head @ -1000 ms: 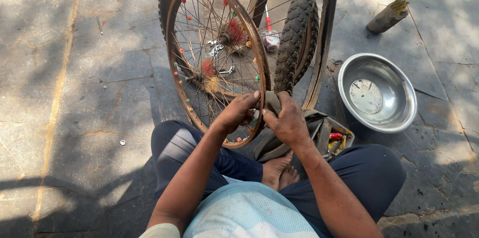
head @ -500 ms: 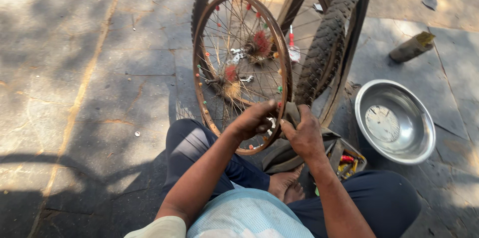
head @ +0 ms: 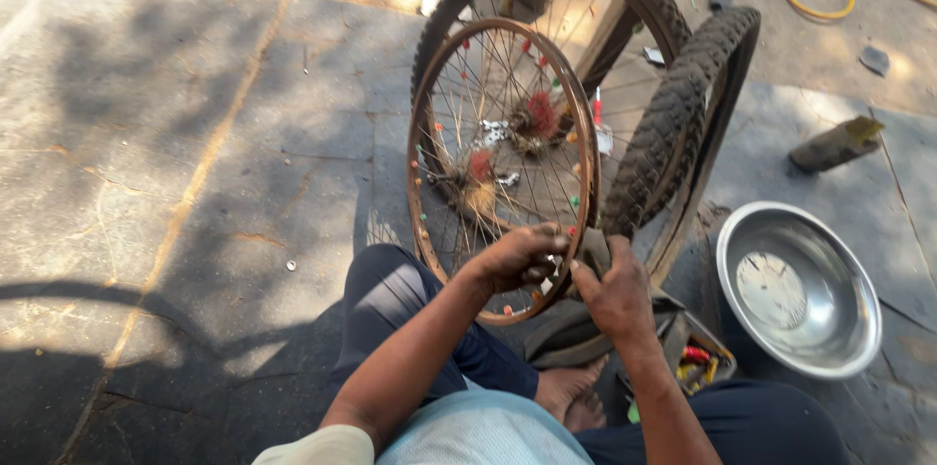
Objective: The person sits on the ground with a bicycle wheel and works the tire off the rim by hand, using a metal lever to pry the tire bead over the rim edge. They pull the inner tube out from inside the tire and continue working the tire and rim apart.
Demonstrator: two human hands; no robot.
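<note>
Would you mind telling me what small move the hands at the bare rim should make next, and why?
Probably keep the left hand steadying the bare rim while the right hand feeds the dark rubber onto it: both hands meet at the rim's lower edge, and the rubber lies pinched against it there.

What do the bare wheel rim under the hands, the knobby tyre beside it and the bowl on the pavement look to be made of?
Wheel rim: metal, brownish and dull, probably rusted steel, with thin wire spokes.
Knobby tyre: black rubber, matte and dusty, with blocky tread.
Bowl: polished metal, likely stainless steel, judging by its bright reflections.
The left hand and right hand meet at the rim's lower edge.
</note>
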